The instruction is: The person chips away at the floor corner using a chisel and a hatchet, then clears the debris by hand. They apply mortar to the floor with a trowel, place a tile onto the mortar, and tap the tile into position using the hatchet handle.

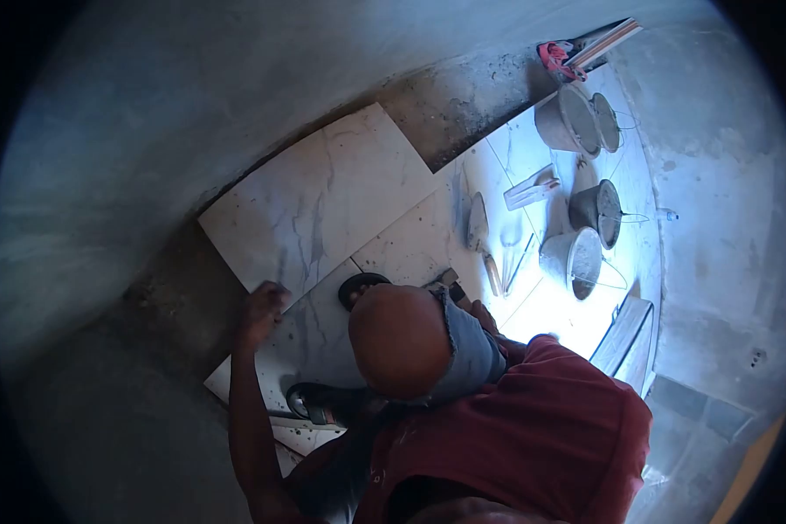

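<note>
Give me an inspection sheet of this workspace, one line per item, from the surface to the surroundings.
Surface: floor tiles, pale and veined, specked with debris.
Job's things: large tile by the left grip; trowel and flat tool lying on the floor tiles.
Clutter: four buckets grouped near the wall; pink item beyond, too unclear to name.
Grips: left grip at the large tile's corner; right grip partly hidden, hold unclear.
Cables: nothing seen.
Surroundings: rough bare ground past the tiles.
</note>
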A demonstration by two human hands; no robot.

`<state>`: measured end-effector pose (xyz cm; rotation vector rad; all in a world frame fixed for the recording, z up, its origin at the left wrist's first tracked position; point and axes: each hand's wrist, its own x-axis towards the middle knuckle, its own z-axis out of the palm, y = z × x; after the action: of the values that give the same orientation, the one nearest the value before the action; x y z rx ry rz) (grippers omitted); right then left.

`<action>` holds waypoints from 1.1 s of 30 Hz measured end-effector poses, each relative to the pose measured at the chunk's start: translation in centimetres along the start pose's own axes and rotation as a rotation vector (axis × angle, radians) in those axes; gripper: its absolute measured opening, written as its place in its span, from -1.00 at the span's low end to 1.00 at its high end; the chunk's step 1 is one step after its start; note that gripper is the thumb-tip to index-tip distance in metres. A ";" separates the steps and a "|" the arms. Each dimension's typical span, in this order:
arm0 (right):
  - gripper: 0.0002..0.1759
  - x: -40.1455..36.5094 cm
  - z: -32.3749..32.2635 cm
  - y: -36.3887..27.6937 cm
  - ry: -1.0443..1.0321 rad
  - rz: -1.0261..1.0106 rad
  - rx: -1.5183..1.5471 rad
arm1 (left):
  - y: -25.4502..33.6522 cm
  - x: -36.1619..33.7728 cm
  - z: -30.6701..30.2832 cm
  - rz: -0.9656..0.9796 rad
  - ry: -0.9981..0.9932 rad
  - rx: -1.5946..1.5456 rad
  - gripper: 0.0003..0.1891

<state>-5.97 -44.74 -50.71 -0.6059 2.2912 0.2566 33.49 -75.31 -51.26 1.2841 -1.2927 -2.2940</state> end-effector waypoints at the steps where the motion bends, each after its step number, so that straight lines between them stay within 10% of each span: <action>1: -0.42 0.1 0.0 0.2 0.021 -0.059 -0.024 | -0.4 0.1 0.6 -0.005 -0.007 0.001 -0.77; 7: -0.45 2.5 -3.3 1.2 0.557 -0.477 -0.012 | -4.4 0.2 4.4 -0.350 -0.390 0.350 -0.79; 10: -0.30 5.0 -6.0 0.2 0.528 -0.129 -0.070 | -4.4 -0.6 6.5 -0.526 -0.457 0.461 -0.73; 17: -0.38 14.3 -1.4 7.7 0.379 -0.645 -0.038 | -11.6 -1.4 6.8 -0.090 -0.667 1.012 -0.68; 22: -0.45 6.1 -5.4 -4.8 -0.011 -0.503 0.283 | -15.0 -0.8 8.8 -0.163 -0.615 1.301 -0.73; 26: -0.42 1.4 -5.7 -20.3 -0.092 -0.789 0.008 | -14.4 -1.6 8.6 -0.031 -0.411 1.251 -0.80; 30: -0.40 -1.3 -3.2 -35.1 -0.085 -1.534 -0.144 | -14.9 -2.3 9.9 -0.100 -0.277 1.268 -0.85; 33: -0.41 -3.3 0.3 -44.3 -0.077 -1.611 -0.325 | -14.0 -3.3 10.7 -0.161 -0.146 1.211 -0.84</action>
<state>18.15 -81.94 -48.74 -2.2386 1.0796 -0.1580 30.24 -58.91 -57.67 1.4909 -2.9189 -1.5995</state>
